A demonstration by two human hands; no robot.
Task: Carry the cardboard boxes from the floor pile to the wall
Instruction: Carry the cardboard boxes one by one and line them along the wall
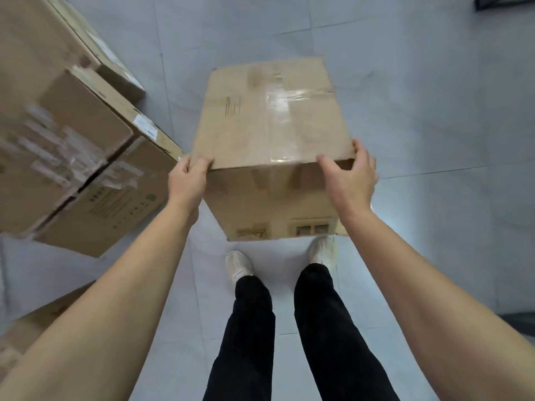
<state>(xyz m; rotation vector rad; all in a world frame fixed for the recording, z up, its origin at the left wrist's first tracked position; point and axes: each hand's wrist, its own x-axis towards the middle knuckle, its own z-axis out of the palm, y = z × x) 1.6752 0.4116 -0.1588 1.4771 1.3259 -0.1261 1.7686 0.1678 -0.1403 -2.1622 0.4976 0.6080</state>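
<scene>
- Cardboard box (pixel 272 120) at centre of frame, plain brown, long side running away from the camera, over the grey tiled floor (pixel 434 96).
- Cannot tell if its base touches the floor; its near bottom edge covers the toe of the right shoe (pixel 322 251).
- Left hand (pixel 188 180) grips the box's near-left top corner, fingers curled onto the top edge.
- Right hand (pixel 350 180) grips the near-right top corner, thumb on top, fingers wrapped round the right side.
- Clear tape (pixel 285 111) runs down the top and crosses near the far end, glossy.
- Printed text block (pixel 233 106) on the box top, left of the tape: too blurred to read.
- Printed symbols (pixel 311 228) low on the near face: unreadable.
- Pile of boxes (pixel 72 125) at left of frame, stacked, with white labels (pixel 146 127) and a small green mark; all text motion-blurred.
- Another box (pixel 43 322) at lower left, partly behind the left forearm.
- Black trousers (pixel 252 328) and left shoe (pixel 238 266) at lower centre.
</scene>
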